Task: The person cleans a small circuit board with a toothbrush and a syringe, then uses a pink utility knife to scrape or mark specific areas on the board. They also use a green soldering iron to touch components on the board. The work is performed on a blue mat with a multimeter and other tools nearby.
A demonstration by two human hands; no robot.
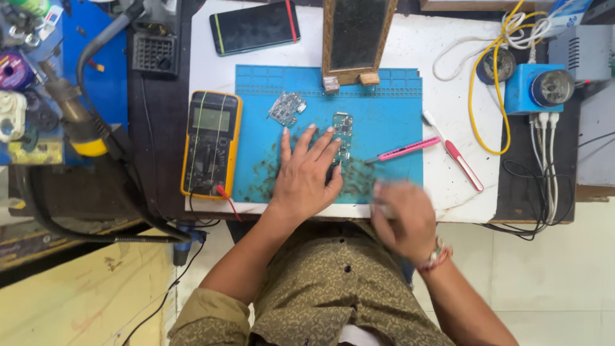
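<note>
My left hand [306,174] lies flat, fingers spread, pressing down on the blue silicone work mat [391,122]; it grips nothing, and its fingertips reach just beside the small narrow green circuit board [343,125] near the middle of the mat. Something dark sits under my palm near the thumb, but I cannot tell what it is. My right hand [403,218] is at the near edge of the mat, blurred with motion. It seems curled around something pale and thin, yet the blur stops me from saying whether it is truly clamped on anything.

I judge the step in hand to be steadying the work on the mat with the left while the right brings a tool to it. The next move calls for a calm right hand and a firm left, since the board is small and light and would slide easily.

The narrow board lies lengthwise away from me, bare, with tiny parts on its face. A second, squarer grey circuit board [286,107] lies apart from it to the left. Dark crumbs and smears cover the near part of the mat around my left hand.

A pink-handled slim tool [407,149] lies at the mat's right edge. A yellow-cased multimeter [211,144] sits left of the mat on the white table [448,64], and a black phone [254,27] lies further back.
</note>
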